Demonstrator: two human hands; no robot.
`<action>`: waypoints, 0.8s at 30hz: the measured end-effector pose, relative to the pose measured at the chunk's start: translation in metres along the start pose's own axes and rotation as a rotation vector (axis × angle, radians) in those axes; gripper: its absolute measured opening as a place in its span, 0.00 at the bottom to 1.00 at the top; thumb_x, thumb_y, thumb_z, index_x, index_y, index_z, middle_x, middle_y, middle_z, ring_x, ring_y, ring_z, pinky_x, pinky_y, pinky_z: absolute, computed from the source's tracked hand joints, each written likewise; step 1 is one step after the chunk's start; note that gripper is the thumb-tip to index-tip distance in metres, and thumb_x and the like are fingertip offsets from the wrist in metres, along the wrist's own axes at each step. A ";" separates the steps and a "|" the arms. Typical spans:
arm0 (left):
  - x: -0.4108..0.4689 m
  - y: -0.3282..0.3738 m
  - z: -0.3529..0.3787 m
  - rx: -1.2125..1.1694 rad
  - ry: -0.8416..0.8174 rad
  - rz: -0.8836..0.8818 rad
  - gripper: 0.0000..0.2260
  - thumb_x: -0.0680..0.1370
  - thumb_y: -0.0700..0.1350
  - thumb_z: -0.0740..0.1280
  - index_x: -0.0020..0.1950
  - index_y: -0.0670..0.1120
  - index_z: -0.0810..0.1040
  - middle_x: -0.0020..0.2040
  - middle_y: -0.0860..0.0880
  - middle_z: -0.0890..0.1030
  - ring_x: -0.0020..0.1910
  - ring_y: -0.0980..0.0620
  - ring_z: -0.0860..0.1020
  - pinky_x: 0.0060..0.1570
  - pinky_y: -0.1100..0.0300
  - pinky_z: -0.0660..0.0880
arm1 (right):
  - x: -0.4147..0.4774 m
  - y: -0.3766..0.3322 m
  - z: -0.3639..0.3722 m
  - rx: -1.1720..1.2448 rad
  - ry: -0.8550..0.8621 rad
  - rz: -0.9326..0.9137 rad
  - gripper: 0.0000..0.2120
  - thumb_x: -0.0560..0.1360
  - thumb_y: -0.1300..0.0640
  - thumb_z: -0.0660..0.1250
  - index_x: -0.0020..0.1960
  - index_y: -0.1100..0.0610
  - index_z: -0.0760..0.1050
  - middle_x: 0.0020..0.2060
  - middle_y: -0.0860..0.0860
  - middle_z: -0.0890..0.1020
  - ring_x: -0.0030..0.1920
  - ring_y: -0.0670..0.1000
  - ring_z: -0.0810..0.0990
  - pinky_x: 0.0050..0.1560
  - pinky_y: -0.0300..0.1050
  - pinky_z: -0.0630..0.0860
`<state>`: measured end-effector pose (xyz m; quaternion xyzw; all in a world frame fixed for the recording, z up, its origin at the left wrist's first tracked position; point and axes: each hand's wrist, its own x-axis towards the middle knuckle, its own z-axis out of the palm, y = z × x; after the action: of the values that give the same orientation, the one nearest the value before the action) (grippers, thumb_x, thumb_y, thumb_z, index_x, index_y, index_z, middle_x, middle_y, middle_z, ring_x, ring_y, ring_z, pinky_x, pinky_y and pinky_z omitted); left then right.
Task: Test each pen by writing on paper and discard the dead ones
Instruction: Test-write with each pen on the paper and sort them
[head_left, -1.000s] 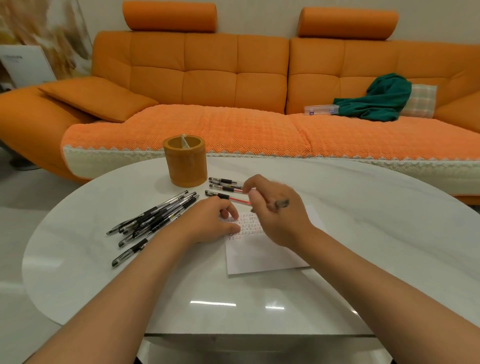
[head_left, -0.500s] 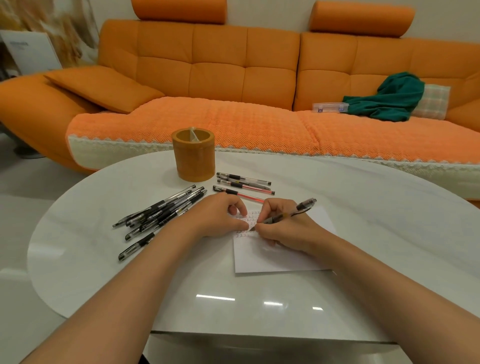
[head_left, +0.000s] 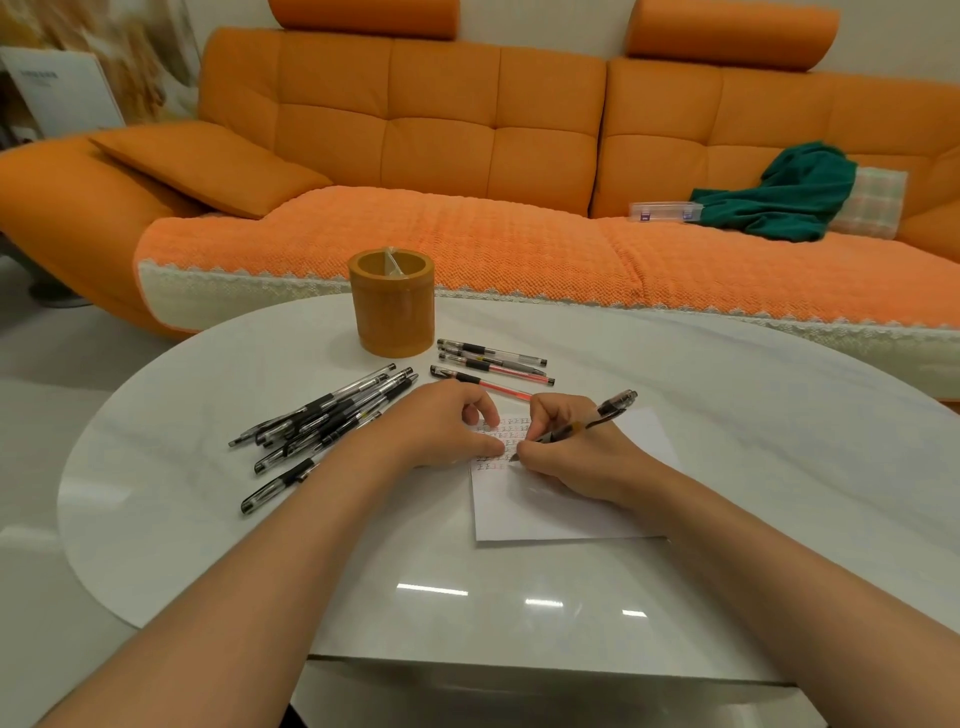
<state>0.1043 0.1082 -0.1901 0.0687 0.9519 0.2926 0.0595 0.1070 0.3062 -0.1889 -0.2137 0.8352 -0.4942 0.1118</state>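
A white sheet of paper (head_left: 550, 514) lies on the white table (head_left: 519, 597), with rows of small marks near its top left corner. My right hand (head_left: 576, 452) grips a black pen (head_left: 587, 423) with its tip on the paper beside those marks. On the paper's left edge rests my left hand (head_left: 447, 426), fingers curled, holding nothing. A pile of several black pens (head_left: 322, 421) lies left of my hands. Three more pens (head_left: 493, 364), some red, lie behind them.
An orange pen holder (head_left: 392, 304) stands at the table's far side, with something pale inside. Behind the table runs an orange sofa (head_left: 467, 171) carrying a green cloth (head_left: 784, 195) and a clear plastic box (head_left: 665, 211).
My right hand, which was raised and turning the pen a second ago, came down and set the pen tip on the paper. My left hand stayed on the sheet.
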 end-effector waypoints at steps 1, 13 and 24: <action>0.000 0.000 0.000 0.000 0.000 0.000 0.13 0.71 0.57 0.76 0.53 0.58 0.80 0.50 0.57 0.77 0.48 0.60 0.76 0.45 0.63 0.74 | 0.000 0.001 0.000 -0.003 -0.002 -0.005 0.10 0.71 0.65 0.70 0.35 0.58 0.71 0.26 0.50 0.76 0.27 0.45 0.71 0.28 0.35 0.67; 0.001 -0.002 0.002 -0.004 0.003 0.004 0.14 0.71 0.58 0.76 0.53 0.58 0.79 0.49 0.59 0.75 0.47 0.61 0.75 0.42 0.63 0.71 | 0.004 0.007 0.001 -0.053 -0.038 -0.072 0.11 0.71 0.66 0.71 0.36 0.61 0.69 0.27 0.55 0.79 0.28 0.49 0.76 0.31 0.41 0.71; 0.001 -0.002 0.003 0.002 0.004 -0.002 0.14 0.71 0.58 0.76 0.54 0.58 0.80 0.50 0.58 0.76 0.48 0.60 0.75 0.42 0.63 0.71 | 0.007 0.013 0.003 -0.066 0.000 -0.088 0.12 0.69 0.66 0.70 0.34 0.61 0.67 0.27 0.55 0.76 0.29 0.51 0.74 0.33 0.47 0.69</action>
<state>0.1035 0.1085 -0.1934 0.0672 0.9523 0.2919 0.0579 0.0990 0.3060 -0.2021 -0.2537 0.8410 -0.4706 0.0830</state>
